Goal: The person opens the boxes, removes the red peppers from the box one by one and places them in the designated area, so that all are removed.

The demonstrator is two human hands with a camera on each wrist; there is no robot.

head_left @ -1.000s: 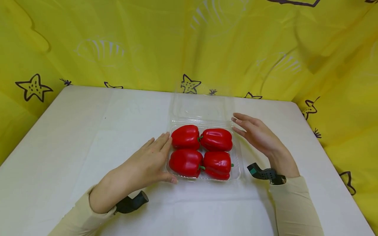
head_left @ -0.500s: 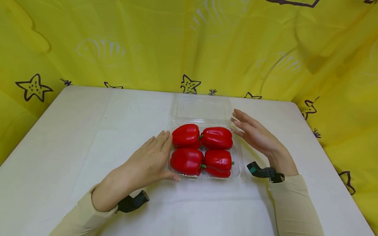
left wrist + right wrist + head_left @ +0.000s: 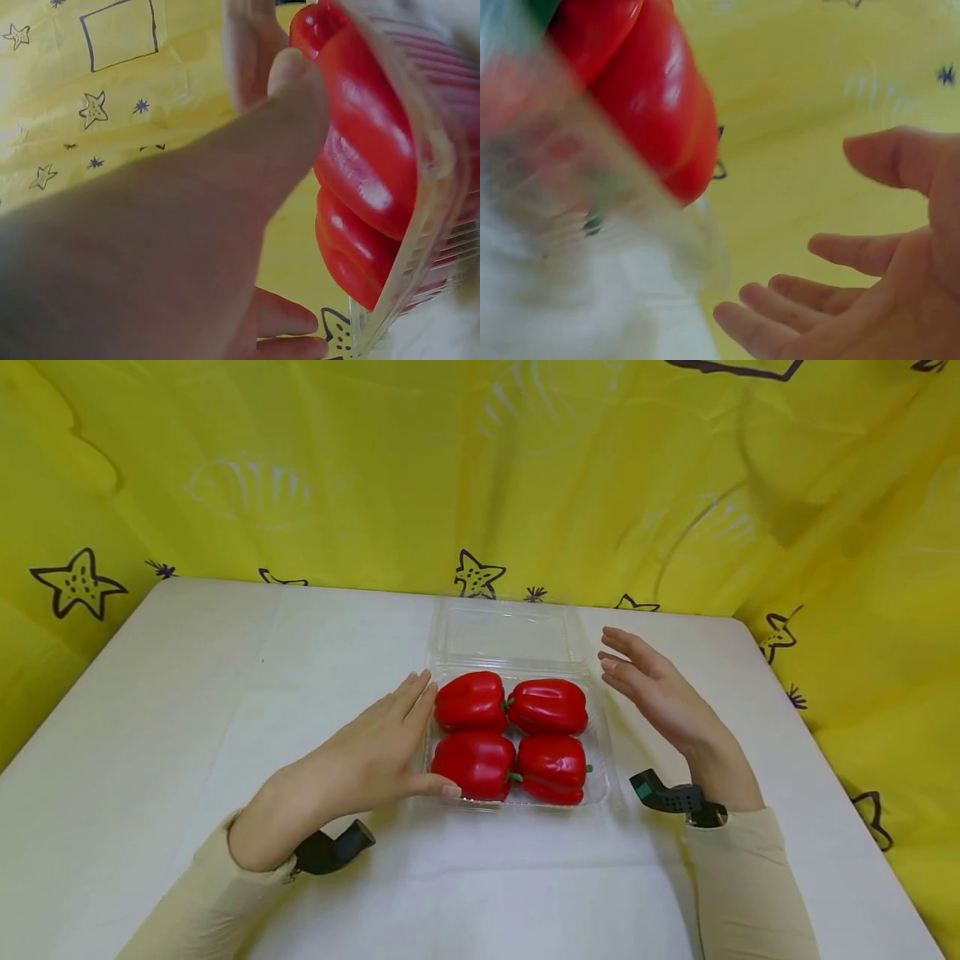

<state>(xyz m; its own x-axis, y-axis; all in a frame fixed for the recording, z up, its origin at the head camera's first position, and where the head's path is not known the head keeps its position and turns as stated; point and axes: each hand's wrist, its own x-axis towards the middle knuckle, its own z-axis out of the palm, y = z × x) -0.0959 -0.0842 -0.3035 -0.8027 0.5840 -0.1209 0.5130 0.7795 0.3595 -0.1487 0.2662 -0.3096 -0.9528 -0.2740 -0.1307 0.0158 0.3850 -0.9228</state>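
Note:
A clear plastic container [image 3: 602, 777] holds several red bell peppers [image 3: 474, 764] in two rows, its lid [image 3: 510, 633] laid back on the far side. Along the container's left side lies the left hand [image 3: 367, 756], fingers straight, thumb at the near left corner by a pepper; the left wrist view shows this thumb in front of the peppers [image 3: 367, 142]. To the right of the container the right hand [image 3: 663, 697] is held apart from it, fingers extended and holding nothing. In the right wrist view, a gap separates the right hand [image 3: 885, 277] from the peppers [image 3: 656, 97].
A white cloth covers the table [image 3: 525, 893]. Behind it and at both sides hangs a yellow curtain [image 3: 360, 468] with drawn stars and fish. Each wrist carries a black strap-mounted device [image 3: 333, 847].
The right hand has moved a little away to the right from the container. The left hand has shifted slightly toward the far side, and the container with its peppers also sits slightly farther away.

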